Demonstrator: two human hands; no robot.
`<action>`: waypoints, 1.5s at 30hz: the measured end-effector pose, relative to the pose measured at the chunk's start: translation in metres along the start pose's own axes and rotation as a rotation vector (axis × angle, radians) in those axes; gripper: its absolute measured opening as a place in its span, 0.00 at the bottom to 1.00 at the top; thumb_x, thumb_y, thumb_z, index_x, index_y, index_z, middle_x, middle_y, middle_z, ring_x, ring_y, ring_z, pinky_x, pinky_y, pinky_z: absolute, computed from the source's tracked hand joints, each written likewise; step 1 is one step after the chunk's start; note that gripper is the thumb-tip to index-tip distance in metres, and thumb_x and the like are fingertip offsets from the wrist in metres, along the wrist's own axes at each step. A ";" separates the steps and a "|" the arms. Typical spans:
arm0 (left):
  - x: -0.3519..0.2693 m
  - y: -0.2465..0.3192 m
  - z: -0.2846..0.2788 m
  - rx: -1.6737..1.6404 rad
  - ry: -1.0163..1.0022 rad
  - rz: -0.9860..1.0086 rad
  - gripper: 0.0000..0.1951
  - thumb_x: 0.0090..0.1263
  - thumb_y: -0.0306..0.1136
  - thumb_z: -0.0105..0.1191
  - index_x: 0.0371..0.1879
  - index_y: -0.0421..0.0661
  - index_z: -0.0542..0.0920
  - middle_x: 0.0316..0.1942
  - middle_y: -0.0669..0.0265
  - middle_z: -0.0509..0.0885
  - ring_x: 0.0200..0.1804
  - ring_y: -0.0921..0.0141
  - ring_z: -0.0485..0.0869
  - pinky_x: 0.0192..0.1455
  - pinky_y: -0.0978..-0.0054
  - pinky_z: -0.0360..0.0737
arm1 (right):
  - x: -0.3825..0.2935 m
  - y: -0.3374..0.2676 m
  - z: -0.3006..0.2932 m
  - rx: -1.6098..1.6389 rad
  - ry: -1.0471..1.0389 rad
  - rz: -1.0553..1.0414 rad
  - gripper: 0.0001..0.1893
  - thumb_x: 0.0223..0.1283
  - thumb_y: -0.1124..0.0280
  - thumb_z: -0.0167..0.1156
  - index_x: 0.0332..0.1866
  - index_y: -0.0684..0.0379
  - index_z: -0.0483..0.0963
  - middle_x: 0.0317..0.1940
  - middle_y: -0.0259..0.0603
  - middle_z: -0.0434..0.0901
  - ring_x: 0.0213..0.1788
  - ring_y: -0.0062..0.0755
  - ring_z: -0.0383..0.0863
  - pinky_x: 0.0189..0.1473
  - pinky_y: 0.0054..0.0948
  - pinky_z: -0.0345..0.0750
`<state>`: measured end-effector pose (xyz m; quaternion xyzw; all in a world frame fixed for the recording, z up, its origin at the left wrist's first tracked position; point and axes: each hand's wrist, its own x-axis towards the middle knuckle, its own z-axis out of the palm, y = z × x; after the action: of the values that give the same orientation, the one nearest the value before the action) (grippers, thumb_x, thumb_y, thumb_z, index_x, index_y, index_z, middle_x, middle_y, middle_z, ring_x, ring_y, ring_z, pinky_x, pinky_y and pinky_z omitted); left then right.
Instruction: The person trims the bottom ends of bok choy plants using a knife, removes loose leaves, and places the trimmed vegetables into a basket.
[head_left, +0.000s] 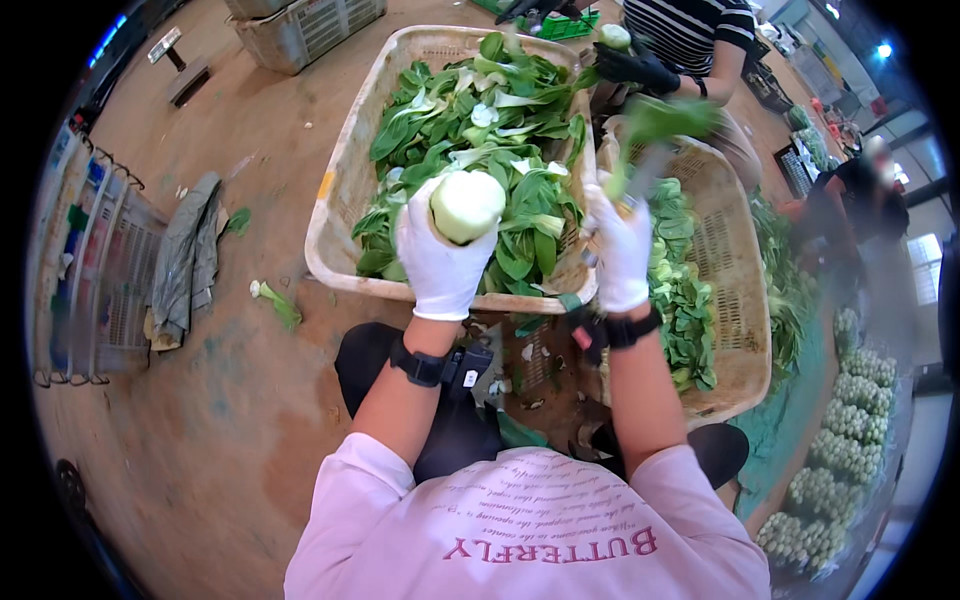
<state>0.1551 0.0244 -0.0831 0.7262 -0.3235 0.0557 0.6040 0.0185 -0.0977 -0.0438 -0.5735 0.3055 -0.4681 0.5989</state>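
My left hand (446, 255), in a white glove, grips a head of bok choy (469, 204) with its pale cut base facing up. It is above the front part of a white plastic crate (360, 283) heaped with loose bok choy leaves (457, 127). My right hand (621, 251), gloved too, is closed around a small knife (651, 174) whose grey blade is blurred by motion. A blurred green leaf (667, 120) is just beyond the blade. Beneath and right of this hand, a second crate (724, 247) contains bok choy heads (679, 300).
Opposite me, a person in a striped shirt (686, 26) holds a bok choy head (615, 36) in black gloves. More greens (780, 300) lie beside the right crate. Bundled bok choy (840, 450) is stacked at far right. Grey cloth (187, 255) and a stray leaf (281, 306) lie left.
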 end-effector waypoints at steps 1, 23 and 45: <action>0.000 0.001 0.004 -0.293 -0.056 -0.145 0.33 0.48 0.31 0.71 0.55 0.44 0.69 0.48 0.64 0.79 0.48 0.67 0.80 0.51 0.70 0.77 | 0.012 0.011 -0.011 -0.300 -0.063 0.030 0.17 0.58 0.69 0.66 0.50 0.61 0.71 0.27 0.27 0.75 0.21 0.11 0.69 0.22 0.14 0.67; -0.008 0.011 0.000 -1.246 -0.790 -0.734 0.29 0.71 0.48 0.48 0.64 0.40 0.66 0.57 0.60 0.75 0.57 0.69 0.75 0.62 0.71 0.70 | -0.020 -0.028 -0.008 -0.079 -0.236 0.235 0.14 0.56 0.67 0.68 0.44 0.59 0.75 0.30 0.25 0.75 0.27 0.10 0.69 0.30 0.14 0.68; -0.054 0.064 0.062 -0.019 -1.020 0.649 0.49 0.45 0.50 0.69 0.68 0.45 0.62 0.66 0.56 0.67 0.67 0.52 0.64 0.69 0.57 0.60 | -0.080 -0.020 -0.189 -0.116 -0.051 0.116 0.32 0.48 0.64 0.72 0.61 0.58 0.69 0.47 0.33 0.77 0.48 0.21 0.77 0.53 0.23 0.73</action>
<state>0.0591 -0.0146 -0.0713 0.5203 -0.7777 -0.1210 0.3313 -0.1865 -0.0989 -0.0669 -0.6001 0.3496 -0.3993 0.5985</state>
